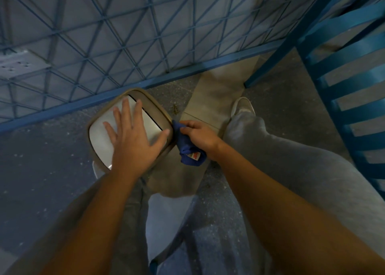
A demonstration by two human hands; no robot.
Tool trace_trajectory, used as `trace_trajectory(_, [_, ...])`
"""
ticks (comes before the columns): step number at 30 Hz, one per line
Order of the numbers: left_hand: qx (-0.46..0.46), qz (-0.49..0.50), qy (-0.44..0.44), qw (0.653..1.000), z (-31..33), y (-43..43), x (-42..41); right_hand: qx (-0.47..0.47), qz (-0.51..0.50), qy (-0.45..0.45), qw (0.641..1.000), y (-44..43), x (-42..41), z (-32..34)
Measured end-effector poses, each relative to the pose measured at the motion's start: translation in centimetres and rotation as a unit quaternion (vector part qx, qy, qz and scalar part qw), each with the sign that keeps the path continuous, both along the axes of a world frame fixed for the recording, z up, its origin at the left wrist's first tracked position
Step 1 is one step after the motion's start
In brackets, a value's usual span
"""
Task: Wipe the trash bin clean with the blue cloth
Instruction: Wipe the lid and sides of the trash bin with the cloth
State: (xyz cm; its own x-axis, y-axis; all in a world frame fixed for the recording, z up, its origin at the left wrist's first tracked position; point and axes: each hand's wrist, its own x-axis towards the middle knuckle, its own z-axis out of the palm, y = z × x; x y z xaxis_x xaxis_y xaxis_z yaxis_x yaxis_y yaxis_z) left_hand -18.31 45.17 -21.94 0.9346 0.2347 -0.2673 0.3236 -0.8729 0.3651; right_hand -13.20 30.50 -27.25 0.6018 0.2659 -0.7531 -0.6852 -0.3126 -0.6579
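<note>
A small trash bin [98, 138] with a beige rim and a pale swing lid stands on the floor in front of me, seen from above. My left hand [133, 136] lies flat on the lid with fingers spread. My right hand [198, 137] grips a bunched blue cloth [185, 147] with a small label on it, pressed against the bin's right outer side just below the rim. The bin's lower body is hidden beneath my arm and the lid.
A blue metal lattice railing [125, 51] runs close behind the bin. A blue slatted frame [341, 87] rises at the right. My grey trouser legs and a pale shoe [242, 106] stand on the speckled floor next to a beige floor strip [216, 99].
</note>
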Motion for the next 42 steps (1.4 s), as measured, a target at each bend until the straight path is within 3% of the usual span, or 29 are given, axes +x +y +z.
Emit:
trace_trajectory(8, [0.062, -0.032, 0.064, 0.996, -1.6, -0.1, 0.0, -0.04, 0.098, 0.006, 0.994, -0.3, -0.9, 0.0])
trace_trajectory(14, [0.105, -0.112, 0.053, 0.987, -2.6, 0.9, -2.2, -0.07, 0.136, -0.07, 0.986, 1.3, -2.0, -0.3])
trace_trajectory(22, [0.12, -0.12, 0.068, 0.983, -3.0, 0.9, -2.3, -0.117, 0.12, -0.139, 0.976, 4.5, 1.6, 0.3])
trace_trajectory(28, [0.131, -0.12, 0.051, 0.983, -3.3, 1.0, -2.3, -0.16, 0.182, -0.21, 0.947, 6.1, 3.9, 0.5])
trace_trajectory(33, [0.137, -0.115, 0.044, 0.983, -3.4, 0.8, -2.2, -0.231, 0.292, -0.266, 0.889, 4.1, 1.4, -0.2])
trace_trajectory(40, [0.128, -0.108, 0.047, 0.985, -3.1, 0.8, -2.1, -0.261, 0.418, -0.309, 0.813, 1.2, -2.5, 0.3])
trace_trajectory(42, [0.127, -0.11, 0.049, 0.985, -2.9, 0.9, -2.2, -0.239, 0.397, -0.287, 0.838, 0.7, -2.2, 0.6])
